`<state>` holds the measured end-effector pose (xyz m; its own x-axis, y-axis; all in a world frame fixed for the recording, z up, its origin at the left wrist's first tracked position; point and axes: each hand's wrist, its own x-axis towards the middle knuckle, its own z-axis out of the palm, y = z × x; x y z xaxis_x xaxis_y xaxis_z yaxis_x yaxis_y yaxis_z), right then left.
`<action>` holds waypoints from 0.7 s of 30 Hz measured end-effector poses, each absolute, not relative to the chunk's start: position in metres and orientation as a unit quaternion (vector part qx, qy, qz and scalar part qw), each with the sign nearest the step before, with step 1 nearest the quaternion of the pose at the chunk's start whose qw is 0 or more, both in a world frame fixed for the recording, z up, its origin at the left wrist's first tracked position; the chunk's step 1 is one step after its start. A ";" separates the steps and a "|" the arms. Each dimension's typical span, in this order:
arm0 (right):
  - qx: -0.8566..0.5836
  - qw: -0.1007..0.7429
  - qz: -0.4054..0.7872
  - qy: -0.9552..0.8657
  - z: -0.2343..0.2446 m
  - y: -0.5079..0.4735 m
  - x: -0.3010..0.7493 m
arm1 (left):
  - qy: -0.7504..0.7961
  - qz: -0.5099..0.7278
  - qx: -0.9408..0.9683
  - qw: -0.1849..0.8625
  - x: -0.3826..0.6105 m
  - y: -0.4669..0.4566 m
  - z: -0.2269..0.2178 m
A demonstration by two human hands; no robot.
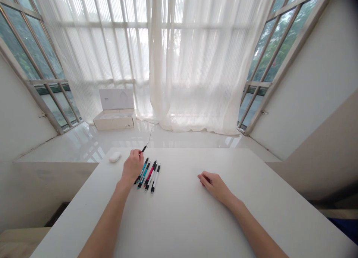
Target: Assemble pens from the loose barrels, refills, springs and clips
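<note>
My left hand [133, 166] is shut on a slim black pen-like tool [144, 149], with a very thin wire [149, 137] rising from its tip. Just right of that hand lies a row of several retractable pens [147, 175] in blue, red and white, side by side on the white table [173, 220], their lower ends partly near my knuckles. A white computer mouse [114, 157] sits left of my left hand. My right hand [215, 186] rests curled on the table, well right of the pens. A small dark spot shows under its fingers, too small to name.
The table's far edge runs just beyond the mouse and pens. Past it, an open white cardboard box [114, 116] stands on a glossy white floor [156, 138]. Sheer white curtains [195, 64] hang over tall windows behind it, with pale walls on both sides.
</note>
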<state>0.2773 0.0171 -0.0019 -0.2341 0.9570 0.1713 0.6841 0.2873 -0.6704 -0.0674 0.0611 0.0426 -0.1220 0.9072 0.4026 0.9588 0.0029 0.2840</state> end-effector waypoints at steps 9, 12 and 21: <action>-0.485 0.351 0.396 -0.696 0.006 0.011 0.265 | -0.409 -0.172 -0.896 0.036 0.055 0.006 0.021; -0.481 0.337 0.385 -0.712 0.007 0.009 0.263 | -0.407 -0.164 -0.899 0.014 0.062 0.000 0.009; -0.503 0.315 0.394 -0.702 0.011 0.008 0.260 | -0.425 -0.228 -0.875 0.022 0.062 0.004 0.000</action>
<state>0.2605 0.0083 0.0108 -0.2957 0.9542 0.0453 0.4573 0.1830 -0.8703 0.0621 0.0038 0.0002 0.5339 0.7348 0.4184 0.7549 -0.6371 0.1557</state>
